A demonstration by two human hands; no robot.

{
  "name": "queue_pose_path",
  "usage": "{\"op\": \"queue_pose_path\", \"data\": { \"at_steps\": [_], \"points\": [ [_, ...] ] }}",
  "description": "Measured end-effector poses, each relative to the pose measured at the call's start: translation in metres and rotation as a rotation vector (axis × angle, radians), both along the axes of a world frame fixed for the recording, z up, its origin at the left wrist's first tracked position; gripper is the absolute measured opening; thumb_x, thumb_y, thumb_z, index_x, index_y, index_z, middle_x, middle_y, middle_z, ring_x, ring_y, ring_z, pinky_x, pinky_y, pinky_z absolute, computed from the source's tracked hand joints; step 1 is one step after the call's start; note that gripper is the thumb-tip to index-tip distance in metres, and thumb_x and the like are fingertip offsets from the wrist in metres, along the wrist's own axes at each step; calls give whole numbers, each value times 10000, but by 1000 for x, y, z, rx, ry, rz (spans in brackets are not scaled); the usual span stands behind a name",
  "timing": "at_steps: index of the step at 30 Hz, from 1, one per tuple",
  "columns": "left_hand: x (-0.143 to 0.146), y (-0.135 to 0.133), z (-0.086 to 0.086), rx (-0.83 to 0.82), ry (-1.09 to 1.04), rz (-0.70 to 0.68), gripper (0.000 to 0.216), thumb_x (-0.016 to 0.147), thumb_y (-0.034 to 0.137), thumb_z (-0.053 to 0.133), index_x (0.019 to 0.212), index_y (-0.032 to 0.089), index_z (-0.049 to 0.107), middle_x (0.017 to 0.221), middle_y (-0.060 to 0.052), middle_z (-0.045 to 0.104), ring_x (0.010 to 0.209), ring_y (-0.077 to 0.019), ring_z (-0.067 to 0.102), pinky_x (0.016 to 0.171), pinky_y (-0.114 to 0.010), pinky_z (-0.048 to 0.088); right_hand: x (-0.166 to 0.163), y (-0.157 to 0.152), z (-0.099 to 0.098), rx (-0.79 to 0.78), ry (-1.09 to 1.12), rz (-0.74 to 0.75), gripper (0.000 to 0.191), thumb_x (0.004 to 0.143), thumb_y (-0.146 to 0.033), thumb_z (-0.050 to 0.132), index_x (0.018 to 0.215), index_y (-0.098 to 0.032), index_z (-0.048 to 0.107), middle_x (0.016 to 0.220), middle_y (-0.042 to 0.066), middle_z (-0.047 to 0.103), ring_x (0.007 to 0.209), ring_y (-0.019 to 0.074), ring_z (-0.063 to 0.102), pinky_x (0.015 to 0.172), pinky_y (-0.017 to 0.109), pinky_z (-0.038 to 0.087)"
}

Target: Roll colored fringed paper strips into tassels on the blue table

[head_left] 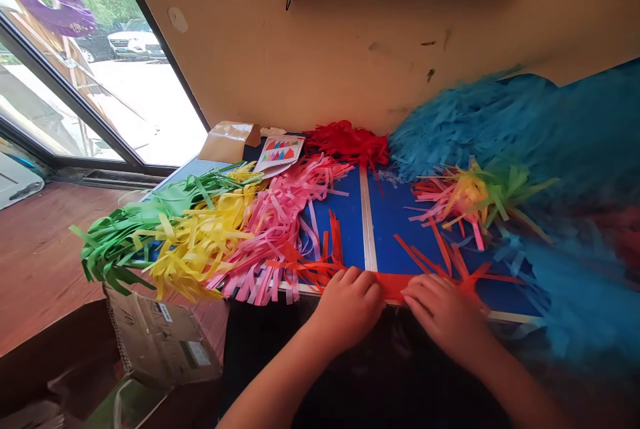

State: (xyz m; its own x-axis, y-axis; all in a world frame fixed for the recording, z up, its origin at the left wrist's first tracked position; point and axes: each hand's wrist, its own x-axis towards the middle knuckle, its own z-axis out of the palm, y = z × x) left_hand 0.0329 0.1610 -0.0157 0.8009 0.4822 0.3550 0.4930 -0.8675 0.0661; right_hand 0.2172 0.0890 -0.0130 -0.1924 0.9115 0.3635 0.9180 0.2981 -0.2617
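Observation:
A strip of orange-red tissue paper (393, 285) with fringed ends lies along the table's near edge. My left hand (353, 305) is closed on its left part, fingers curled over the paper. My right hand (443, 312) grips it a short way to the right, with the thumb and fingers together. Cut strands spread out beyond both hands. To the left lie heaps of fringed tissue paper in pink (277, 222), yellow (203, 239) and green (135, 222). A multicoloured tissue tassel bundle (475, 192) rests to the right.
Red fringe (345, 141) lies at the back of the blue table (340, 182). A large blue fringe mass (480, 122) covers the right side. A printed picture card (280, 152) and a brown paper packet (227, 141) lie at the back left. An open cardboard box (160, 335) stands below left.

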Motion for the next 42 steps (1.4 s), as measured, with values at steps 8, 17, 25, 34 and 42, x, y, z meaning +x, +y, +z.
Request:
{"op": "queue_pose_path", "data": {
  "at_steps": [8,17,25,34,42],
  "points": [
    [9,4,10,-90,94,242,210,879,234,418,770,180,589,823,-51,570,783,-207,517,658,-345,402,14,24,14,-335,-50,-207,222,861,-289,402,700,-218,539,714,0,587,743,176,522,693,327,360],
    [15,20,16,-194,153,250,237,868,250,474,756,162,664,808,-75,597,768,-201,553,632,-319,412,12,26,15,-338,-255,-309,249,845,-242,376,641,-210,514,704,-4,578,722,173,482,672,315,304],
    [13,21,15,-136,170,242,258,876,214,446,745,158,660,804,-70,597,750,-209,553,598,-325,426,7,33,14,-310,-333,-343,221,801,-216,407,598,-203,493,650,7,593,694,178,483,616,301,279],
    [11,12,10,-12,65,411,235,859,176,449,1032,164,607,1318,-124,476,1115,-296,494,819,-427,444,-8,25,21,-37,-673,-505,301,778,-184,472,1063,-141,556,840,101,621,801,262,521,634,353,294],
    [5,-15,9,186,-262,389,412,895,339,403,1241,125,467,1344,-157,441,1258,-309,371,980,-461,336,-12,29,18,-70,-643,-483,350,779,-89,439,1100,-156,561,921,113,625,801,247,529,665,368,315]
  ]
}}
